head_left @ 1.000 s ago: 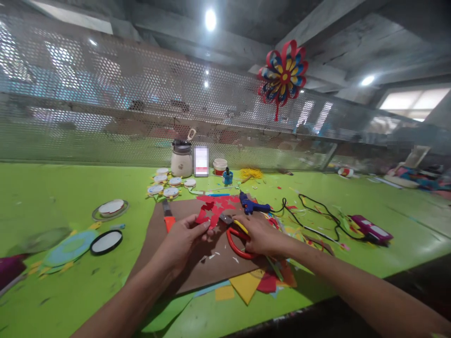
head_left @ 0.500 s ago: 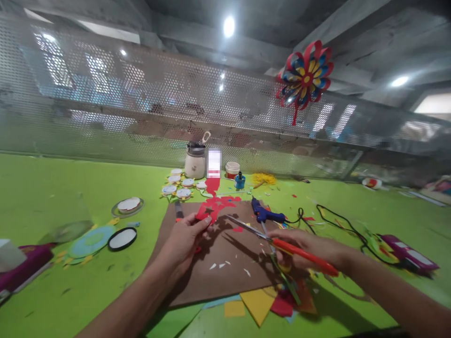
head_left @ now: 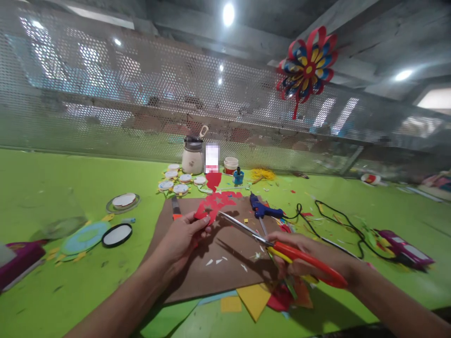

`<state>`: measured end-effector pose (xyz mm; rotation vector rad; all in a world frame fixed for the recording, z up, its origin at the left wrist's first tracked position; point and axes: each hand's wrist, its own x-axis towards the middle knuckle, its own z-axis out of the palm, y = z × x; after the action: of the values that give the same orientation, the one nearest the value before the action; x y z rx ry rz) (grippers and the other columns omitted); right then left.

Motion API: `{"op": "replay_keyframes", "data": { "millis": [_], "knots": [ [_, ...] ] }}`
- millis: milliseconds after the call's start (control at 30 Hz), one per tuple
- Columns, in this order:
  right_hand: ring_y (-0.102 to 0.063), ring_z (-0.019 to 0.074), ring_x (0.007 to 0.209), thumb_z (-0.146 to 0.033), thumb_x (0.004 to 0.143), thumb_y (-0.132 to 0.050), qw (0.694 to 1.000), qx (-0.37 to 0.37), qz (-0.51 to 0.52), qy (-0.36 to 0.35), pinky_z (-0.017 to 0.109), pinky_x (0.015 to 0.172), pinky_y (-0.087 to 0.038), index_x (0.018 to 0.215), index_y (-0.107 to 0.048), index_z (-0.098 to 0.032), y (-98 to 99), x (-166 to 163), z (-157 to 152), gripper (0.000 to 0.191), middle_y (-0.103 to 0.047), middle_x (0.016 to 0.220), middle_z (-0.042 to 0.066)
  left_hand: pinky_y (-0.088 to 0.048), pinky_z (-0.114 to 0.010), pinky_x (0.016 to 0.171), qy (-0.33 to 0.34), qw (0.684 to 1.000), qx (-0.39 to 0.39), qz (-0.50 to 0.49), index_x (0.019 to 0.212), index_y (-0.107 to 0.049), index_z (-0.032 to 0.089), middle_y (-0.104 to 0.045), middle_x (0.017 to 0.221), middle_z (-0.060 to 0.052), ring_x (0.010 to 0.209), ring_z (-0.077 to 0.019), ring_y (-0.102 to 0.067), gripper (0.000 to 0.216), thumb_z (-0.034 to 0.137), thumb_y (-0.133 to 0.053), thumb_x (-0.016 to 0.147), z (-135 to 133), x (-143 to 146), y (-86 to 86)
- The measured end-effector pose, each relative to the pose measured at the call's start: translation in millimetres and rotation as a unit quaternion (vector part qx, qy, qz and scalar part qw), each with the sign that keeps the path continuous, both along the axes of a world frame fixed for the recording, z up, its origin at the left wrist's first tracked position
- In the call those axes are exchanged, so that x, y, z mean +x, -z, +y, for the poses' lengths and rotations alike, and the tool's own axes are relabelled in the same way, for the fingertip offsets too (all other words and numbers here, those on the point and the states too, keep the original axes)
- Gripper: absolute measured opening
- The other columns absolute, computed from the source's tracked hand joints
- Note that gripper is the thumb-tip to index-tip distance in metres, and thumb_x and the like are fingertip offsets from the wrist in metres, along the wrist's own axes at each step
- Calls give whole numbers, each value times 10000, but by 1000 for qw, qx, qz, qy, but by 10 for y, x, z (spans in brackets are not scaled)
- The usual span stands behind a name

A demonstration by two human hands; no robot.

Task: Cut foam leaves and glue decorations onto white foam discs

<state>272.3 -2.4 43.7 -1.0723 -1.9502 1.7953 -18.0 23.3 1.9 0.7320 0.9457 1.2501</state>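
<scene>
My left hand [head_left: 185, 237] pinches a sheet of red paper [head_left: 216, 201] with star-shaped holes between thumb and fingers, above a brown board [head_left: 211, 281]. In my right hand [head_left: 298, 253] is a pair of scissors [head_left: 303, 263] with red and yellow handles. Their blades look nearly closed and point left, with the tip close to the paper's right edge; I cannot tell whether it touches. White paper scraps [head_left: 215, 261] lie on the board below. Behind the scissors rests a blue glue gun [head_left: 264, 209]. A cutter [head_left: 175, 208] with an orange part lies beyond my left hand.
Coloured paper pieces [head_left: 254, 300] lie at the board's front edge. Farther back stand a jug [head_left: 192, 157], a phone-like bright screen [head_left: 212, 157], a white tub [head_left: 230, 165] and a blue bottle [head_left: 238, 176]. A black cord [head_left: 338, 218] runs across the right side.
The scissors have moved slightly left, so their tip is nearer the red paper. A small red scrap seen over the board no longer shows there. The whole view has shifted a little.
</scene>
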Motion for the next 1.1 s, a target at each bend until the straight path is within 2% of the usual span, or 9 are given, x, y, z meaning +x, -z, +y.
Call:
{"op": "replay_keyframes", "data": {
  "millis": [133, 200, 333, 467, 667, 867, 967, 1100],
  "knots": [
    [-517, 161, 774, -637, 695, -696, 1000, 10, -30, 3, 306, 747, -458, 1272, -466, -151, -64, -41, -56, 789, -519, 856, 21, -476, -159, 544, 43, 999, 1, 0, 755, -712, 90, -680, 689, -56, 540, -67, -554, 44, 94, -739, 720, -34, 28, 4],
    [-520, 181, 794, -668, 696, -671, 998, 34, -57, 10, 329, 760, -477, 1268, -495, -160, -87, -47, -71, 785, -528, 872, 38, -475, -159, 551, 53, 999, 5, -1, 774, -717, 96, -687, 708, -60, 554, -69, -560, 57, 102, -742, 723, -41, 26, 10],
    [-555, 232, 941, -560, 794, -630, 990, 90, -110, 13, 372, 854, -483, 1283, -529, -178, -81, -20, -89, 629, -582, 1021, 94, -462, -156, 548, 75, 997, 10, 7, 825, -721, 106, -694, 729, -67, 585, -80, -572, 105, 121, -748, 725, -40, 8, 31],
    [-571, 250, 985, -540, 816, -613, 989, 112, -100, 5, 387, 871, -490, 1325, -520, -170, -83, 5, -109, 636, -600, 1074, 121, -461, -160, 553, 86, 996, 6, 8, 831, -717, 113, -697, 732, -66, 586, -80, -575, 121, 145, -757, 721, -45, 10, 30],
    [-594, 242, 891, -585, 806, -599, 990, 106, -95, 11, 357, 788, -510, 1287, -577, -225, -135, -14, -163, 601, -630, 972, 110, -429, -144, 505, 86, 996, -5, 20, 790, -721, 108, -686, 674, -48, 536, -63, -550, 110, 143, -767, 696, -76, 46, -50],
    [-571, 197, 731, -621, 799, -557, 986, 143, -84, 3, 276, 644, -495, 1213, -628, -220, -48, -31, -171, 581, -613, 820, 69, -415, -136, 484, 83, 995, -21, 49, 782, -706, 101, -694, 674, -66, 519, -62, -556, 66, 84, -719, 719, -66, 58, -38],
    [-578, 210, 788, -556, 797, -579, 984, 151, -90, 13, 294, 701, -500, 1200, -636, -216, 32, 6, -155, 530, -627, 897, 78, -410, -133, 474, 87, 994, -24, 56, 785, -689, 111, -681, 658, -54, 530, -71, -574, 66, 68, -694, 735, -60, 55, -6],
    [-581, 251, 908, -549, 761, -619, 987, 126, -94, 38, 366, 830, -485, 1253, -597, -185, 112, 58, -158, 613, -622, 1022, 111, -444, -172, 481, 129, 989, -19, 74, 788, -661, 109, -674, 637, -69, 505, -91, -566, 30, 114, -680, 765, -87, 59, -15]
  ]
}}
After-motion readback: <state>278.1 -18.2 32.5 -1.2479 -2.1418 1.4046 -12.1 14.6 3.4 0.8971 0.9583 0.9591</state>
